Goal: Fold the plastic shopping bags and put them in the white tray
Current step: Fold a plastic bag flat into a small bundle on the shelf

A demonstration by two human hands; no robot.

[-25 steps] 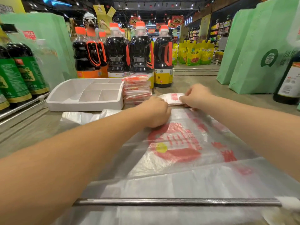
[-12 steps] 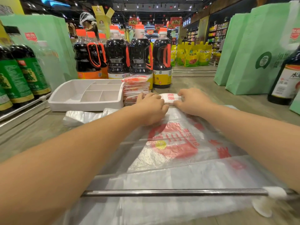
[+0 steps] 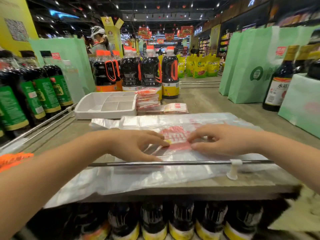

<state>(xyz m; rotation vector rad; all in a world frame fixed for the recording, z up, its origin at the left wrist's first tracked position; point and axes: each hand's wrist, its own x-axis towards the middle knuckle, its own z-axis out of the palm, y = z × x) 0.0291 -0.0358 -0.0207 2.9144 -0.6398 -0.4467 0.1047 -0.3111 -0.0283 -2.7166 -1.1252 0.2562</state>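
Both hands leave the folded bag [image 3: 175, 108] beside the white tray [image 3: 103, 114] and pull back. The left hand [image 3: 136, 147] and right hand [image 3: 223, 141], fingers loosely spread, touch the flat bag [image 3: 216, 119]. Smooth first, then crease squarely.

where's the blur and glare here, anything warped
Head view: the bottles along the bottom edge smear into blur; a pale sheen lies on the flat plastic bag; wide-angle distortion tilts the green tote bags; the left hand and right hand look fairly sharp.
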